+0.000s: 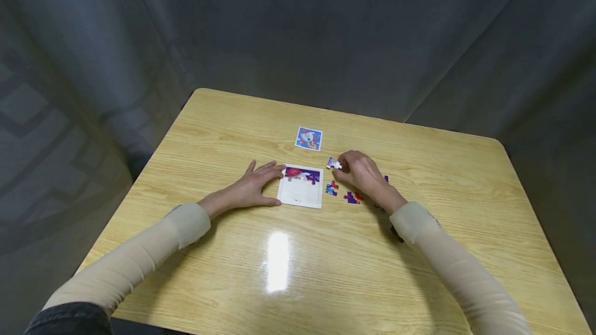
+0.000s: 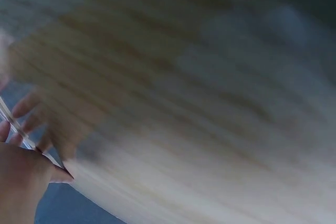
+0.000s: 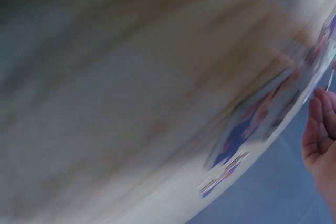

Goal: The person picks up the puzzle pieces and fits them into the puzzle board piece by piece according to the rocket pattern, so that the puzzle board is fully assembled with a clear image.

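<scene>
A white puzzle tray (image 1: 301, 196) lies on the table, its top part filled with red, white and purple picture pieces (image 1: 302, 173). My left hand (image 1: 251, 186) rests at the tray's left side, thumb at the lower corner and spread fingers at the upper one. In the left wrist view, the left hand (image 2: 21, 177) shows at the tray's edge. Just right of the tray, my right hand (image 1: 363, 170) pinches a white and purple jigsaw piece (image 1: 333, 164) between thumb and fingers. The right wrist view catches only part of the right hand (image 3: 321, 135) at its edge.
Loose jigsaw pieces lie right of the tray, among them a blue and red one (image 1: 332, 188) and a purple and orange one (image 1: 352, 198). Others are partly hidden under the right forearm. A small picture card (image 1: 309, 138) lies behind the tray. Grey curtains (image 1: 298, 35) hang beyond the wooden table (image 1: 223, 273).
</scene>
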Demonstrator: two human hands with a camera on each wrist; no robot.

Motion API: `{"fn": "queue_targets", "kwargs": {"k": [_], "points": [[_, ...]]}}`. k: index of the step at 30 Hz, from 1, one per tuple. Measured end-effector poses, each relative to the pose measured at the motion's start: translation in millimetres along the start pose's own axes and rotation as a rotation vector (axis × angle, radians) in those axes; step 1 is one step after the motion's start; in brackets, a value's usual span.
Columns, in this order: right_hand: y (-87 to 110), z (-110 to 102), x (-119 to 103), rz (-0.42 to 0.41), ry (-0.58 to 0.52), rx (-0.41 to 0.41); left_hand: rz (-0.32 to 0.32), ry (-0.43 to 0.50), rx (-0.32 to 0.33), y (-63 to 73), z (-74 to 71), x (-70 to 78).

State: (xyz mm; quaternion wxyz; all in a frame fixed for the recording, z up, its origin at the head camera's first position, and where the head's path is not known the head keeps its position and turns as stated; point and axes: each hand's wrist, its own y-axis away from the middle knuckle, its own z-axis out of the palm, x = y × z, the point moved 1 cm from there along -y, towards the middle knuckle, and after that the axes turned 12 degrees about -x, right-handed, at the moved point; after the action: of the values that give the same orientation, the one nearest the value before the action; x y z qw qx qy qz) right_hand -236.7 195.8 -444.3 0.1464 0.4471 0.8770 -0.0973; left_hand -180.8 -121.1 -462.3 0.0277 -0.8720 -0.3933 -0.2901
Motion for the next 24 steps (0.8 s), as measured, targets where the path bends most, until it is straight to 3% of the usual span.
{"fn": "queue_targets", "kwargs": {"k": [17,24], "points": [[-6.6,5.4,-39.8,-0.202,0.011,0.048,0.007,-0.007,0.005,0.2,-1.4,1.5],[-9.1,9.7,-51.3,-0.215,0.026,0.036,-0.001,-0.004,0.004,-0.5,-0.6,0.1]]}}
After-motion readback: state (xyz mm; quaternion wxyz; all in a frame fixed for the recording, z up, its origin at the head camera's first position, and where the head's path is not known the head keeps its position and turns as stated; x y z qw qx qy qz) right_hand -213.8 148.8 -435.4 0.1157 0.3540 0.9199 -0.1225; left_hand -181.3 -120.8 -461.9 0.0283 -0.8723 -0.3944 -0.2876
